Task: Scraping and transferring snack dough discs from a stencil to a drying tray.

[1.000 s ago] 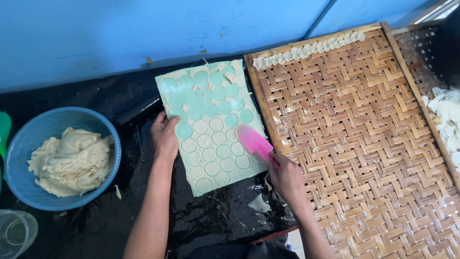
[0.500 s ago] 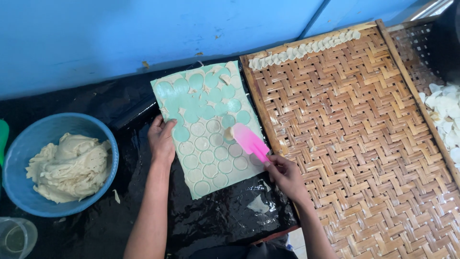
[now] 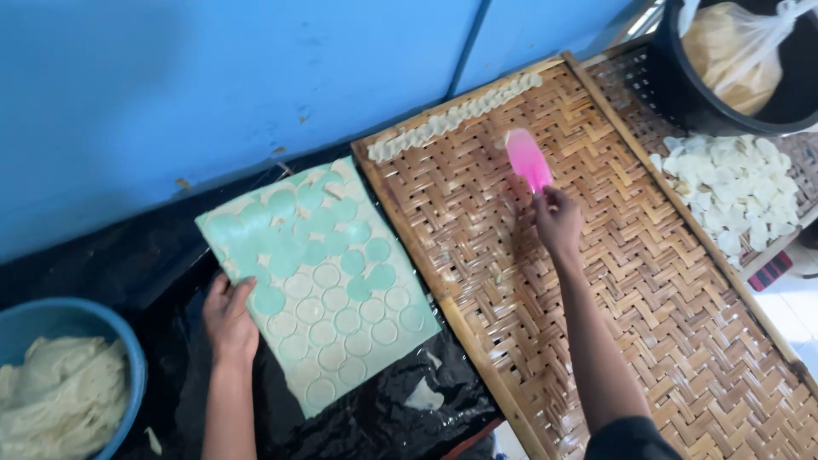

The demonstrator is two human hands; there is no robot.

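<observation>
A pale green board (image 3: 324, 281) covered with round dough discs lies on black plastic sheeting. My left hand (image 3: 228, 315) rests flat on the board's left edge, fingers apart. My right hand (image 3: 558, 223) grips a pink spatula (image 3: 527, 159) and holds it over the woven bamboo tray (image 3: 613, 281), its blade near the row of dough discs (image 3: 456, 117) lined along the tray's far edge. A small pale disc seems to sit on the blade's tip.
A blue bowl (image 3: 128, 366) of pale dough stands at the lower left. A second woven tray holds a heap of white discs (image 3: 737, 187) at the right, beside a black bucket (image 3: 707, 94) with a plastic bag. A blue wall runs behind.
My right hand has carried the pink spatula from the green board over to the far side of the bamboo tray. The left hand stays on the board's left edge.
</observation>
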